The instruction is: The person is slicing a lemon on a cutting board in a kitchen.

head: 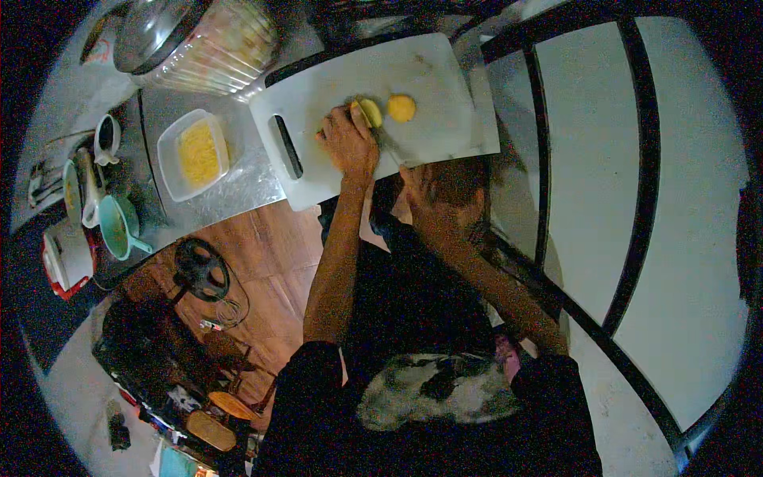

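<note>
On a white plastic cutting board lies a yellow fruit or vegetable piece, pale and greenish on its cut face. My left hand grips it from the left with bent fingers. Just right of it rests a rounded yellow cut piece, touched by neither hand. My right hand is at the board's near edge, closed around what looks like a knife. Its thin blade reaches over the board toward the held piece; the handle is hidden by the hand.
Left of the board, a clear plastic container holds yellow shreds. Behind it stands a large ribbed, lidded jar. Further left are a green handled strainer or cup and a white-and-red box. Dark-framed pale panels stand at right.
</note>
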The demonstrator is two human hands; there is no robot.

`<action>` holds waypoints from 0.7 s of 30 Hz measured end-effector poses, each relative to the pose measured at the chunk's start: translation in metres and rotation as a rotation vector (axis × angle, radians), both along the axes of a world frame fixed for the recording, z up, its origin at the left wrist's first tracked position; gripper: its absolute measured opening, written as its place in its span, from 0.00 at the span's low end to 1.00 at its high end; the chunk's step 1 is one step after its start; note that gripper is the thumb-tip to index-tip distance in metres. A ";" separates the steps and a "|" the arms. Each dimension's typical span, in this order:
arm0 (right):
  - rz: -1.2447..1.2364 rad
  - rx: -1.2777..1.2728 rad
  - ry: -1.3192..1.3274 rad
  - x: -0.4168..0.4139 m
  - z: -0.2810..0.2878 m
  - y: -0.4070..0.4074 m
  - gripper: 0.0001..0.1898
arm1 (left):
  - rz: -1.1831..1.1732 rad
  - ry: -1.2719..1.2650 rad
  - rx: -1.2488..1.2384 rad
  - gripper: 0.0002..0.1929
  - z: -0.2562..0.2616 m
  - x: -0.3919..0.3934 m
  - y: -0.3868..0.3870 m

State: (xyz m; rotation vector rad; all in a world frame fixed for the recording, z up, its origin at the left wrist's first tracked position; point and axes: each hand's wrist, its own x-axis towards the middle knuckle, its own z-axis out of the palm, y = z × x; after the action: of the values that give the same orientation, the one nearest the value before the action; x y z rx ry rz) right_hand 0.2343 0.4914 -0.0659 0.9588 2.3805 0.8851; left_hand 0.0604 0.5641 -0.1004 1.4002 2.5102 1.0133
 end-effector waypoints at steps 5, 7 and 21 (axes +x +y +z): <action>-0.296 -0.522 0.674 0.004 0.022 -0.008 0.30 | -0.018 0.021 -0.025 0.21 -0.004 -0.004 0.001; -0.321 -0.683 1.060 0.003 0.042 -0.002 0.28 | -0.001 0.010 0.011 0.21 0.001 -0.001 0.002; -0.302 -0.220 0.701 -0.015 0.088 -0.008 0.23 | -0.001 0.016 -0.030 0.21 -0.009 -0.003 -0.002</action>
State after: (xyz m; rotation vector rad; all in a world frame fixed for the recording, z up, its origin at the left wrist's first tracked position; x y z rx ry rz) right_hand 0.2190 0.4833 0.0225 1.6809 2.6798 0.1688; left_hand 0.0576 0.5624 -0.1094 1.4061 2.5248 0.9635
